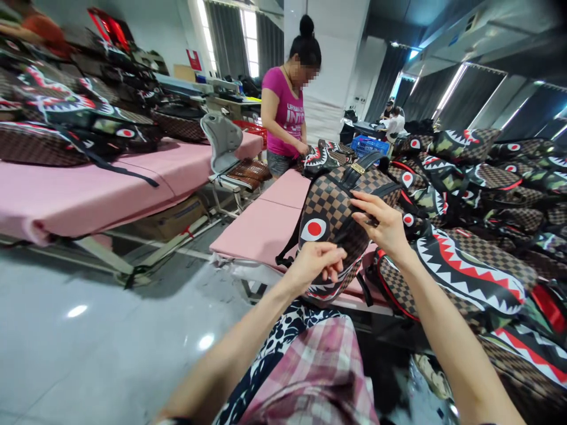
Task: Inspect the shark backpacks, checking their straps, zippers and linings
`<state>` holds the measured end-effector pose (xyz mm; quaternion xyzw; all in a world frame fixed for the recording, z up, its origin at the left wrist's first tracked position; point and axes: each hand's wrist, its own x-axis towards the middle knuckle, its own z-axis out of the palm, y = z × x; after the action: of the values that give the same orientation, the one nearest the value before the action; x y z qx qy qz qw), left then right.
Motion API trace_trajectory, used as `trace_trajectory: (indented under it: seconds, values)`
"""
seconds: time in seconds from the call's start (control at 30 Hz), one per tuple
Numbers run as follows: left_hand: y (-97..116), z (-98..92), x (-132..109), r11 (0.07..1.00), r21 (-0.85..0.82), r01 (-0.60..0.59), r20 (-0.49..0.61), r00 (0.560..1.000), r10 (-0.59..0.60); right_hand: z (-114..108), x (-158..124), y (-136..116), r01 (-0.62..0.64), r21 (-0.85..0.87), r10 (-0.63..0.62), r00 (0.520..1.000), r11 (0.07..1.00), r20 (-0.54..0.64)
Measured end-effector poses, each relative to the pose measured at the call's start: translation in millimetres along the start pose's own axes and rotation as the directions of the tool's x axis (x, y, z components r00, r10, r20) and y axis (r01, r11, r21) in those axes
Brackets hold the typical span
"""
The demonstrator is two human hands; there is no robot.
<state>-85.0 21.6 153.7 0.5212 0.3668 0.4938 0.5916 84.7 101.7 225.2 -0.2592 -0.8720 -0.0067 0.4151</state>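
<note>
A brown-checked backpack [334, 203] with a red-and-white eye patch and a toothed shark mouth stands upright at the front end of a pink-covered table [261, 227]. In front of its lower part is my left hand [318, 264], its fingers curled together in a pinch. What they hold, if anything, is too small to make out. My right hand [384, 225] is at the backpack's right side, fingers stretched out and apart, the fingertips at the checked panel. A black top handle [365, 165] with a gold-coloured plate rises above the hands.
Many similar backpacks [478, 265] are heaped on the right, close to my right arm. A person in a pink shirt [283, 112] stands across the table, hands at another bag [319, 159]. Leftward are a grey chair [224, 144] and a second pink table [110, 189] bearing bags.
</note>
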Motion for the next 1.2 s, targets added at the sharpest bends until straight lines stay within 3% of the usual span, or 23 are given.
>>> trace_trajectory:
  seconds: [0.07,0.13,0.2,0.27,0.3,0.37,0.43,0.5,0.57,0.63,0.7,0.73,0.77,0.83,0.93,1.0,1.03,1.1,1.2]
  values:
    - [9.5,-10.4,2.9,0.986,0.132,-0.103,-0.036,0.993,0.109,-3.9,-2.2,0.9,-0.007,-0.005,0.007,1.000,1.000,0.012]
    - [-2.8,-25.8,1.4,0.871,0.451,-0.194,-0.082,0.963,0.257,-7.7,-5.3,1.6,-0.016,-0.011,0.017,1.000,1.000,0.012]
    - [-29.6,-41.0,-2.5,0.546,0.803,-0.238,0.009,0.922,0.388,-10.0,-8.4,1.9,-0.022,-0.009,0.022,1.000,1.000,0.003]
    - [-56.9,-51.7,-5.3,0.176,0.951,-0.253,0.168,0.904,0.393,-10.2,-10.4,2.5,-0.017,-0.005,0.017,1.000,1.000,0.001]
    - [-66.9,-54.7,-5.6,0.039,0.966,-0.255,0.223,0.902,0.369,-9.6,-10.4,3.3,-0.014,-0.007,0.014,1.000,1.000,0.004]
    - [-76.1,-56.7,-3.6,-0.114,0.960,-0.254,0.278,0.904,0.325,-7.3,-7.6,7.3,-0.011,-0.021,0.011,1.000,1.000,0.009]
    - [-72.0,-54.1,0.2,-0.140,0.951,-0.275,0.305,0.910,0.281,-5.3,-1.1,14.5,-0.025,-0.046,0.026,1.000,0.999,0.004]
    - [-58.2,-46.8,3.7,-0.095,0.947,-0.306,0.320,0.914,0.248,-6.3,6.3,21.7,-0.053,-0.075,0.049,0.998,0.996,-0.044]
    - [-37.3,-34.8,5.6,-0.017,0.942,-0.336,0.328,0.907,0.265,-11.9,8.7,22.7,-0.094,-0.091,0.077,0.981,0.991,-0.176]
    - [-11.5,-20.4,5.6,0.059,0.929,-0.364,0.326,0.885,0.332,-20.3,0.4,11.9,-0.143,-0.082,0.106,0.932,0.986,-0.346]
    - [14.6,-7.4,4.1,0.119,0.913,-0.390,0.322,0.868,0.378,-26.0,-20.3,-9.7,-0.166,-0.047,0.138,0.921,0.985,-0.363]
    - [25.4,-2.4,2.9,0.142,0.905,-0.402,0.326,0.867,0.376,-26.4,-34.1,-22.4,-0.165,-0.022,0.153,0.952,0.986,-0.264]
    - [33.2,1.4,1.4,0.167,0.894,-0.416,0.339,0.871,0.355,-25.0,-48.9,-34.7,-0.152,0.013,0.152,0.985,0.988,-0.086]
    - [36.9,6.6,-2.9,0.239,0.858,-0.454,0.387,0.878,0.281,-17.5,-78.0,-54.2,-0.181,0.059,0.171,0.975,0.982,0.141]
    - [12.8,9.6,-12.6,0.355,0.815,-0.457,0.439,0.888,0.136,-0.6,-113.9,-65.6,-0.278,0.029,0.247,0.893,0.960,0.376]
    - [-11.6,7.2,-18.5,0.375,0.807,-0.456,0.478,0.877,0.037,11.2,-132.3,-64.0,-0.324,-0.015,0.286,0.812,0.946,0.508]
    - [-22.0,4.7,-20.0,0.367,0.796,-0.481,0.514,0.858,0.008,16.5,-140.2,-61.9,-0.334,-0.025,0.293,0.784,0.942,0.547]
    - [-34.2,-1.4,-19.4,0.300,0.780,-0.549,0.573,0.820,0.012,25.0,-153.8,-56.7,-0.333,-0.033,0.295,0.779,0.942,0.553]
    - [-33.9,-5.9,-12.2,0.050,0.756,-0.653,0.647,0.757,0.097,32.0,-168.3,-50.8,-0.330,-0.030,0.286,0.763,0.943,0.580]
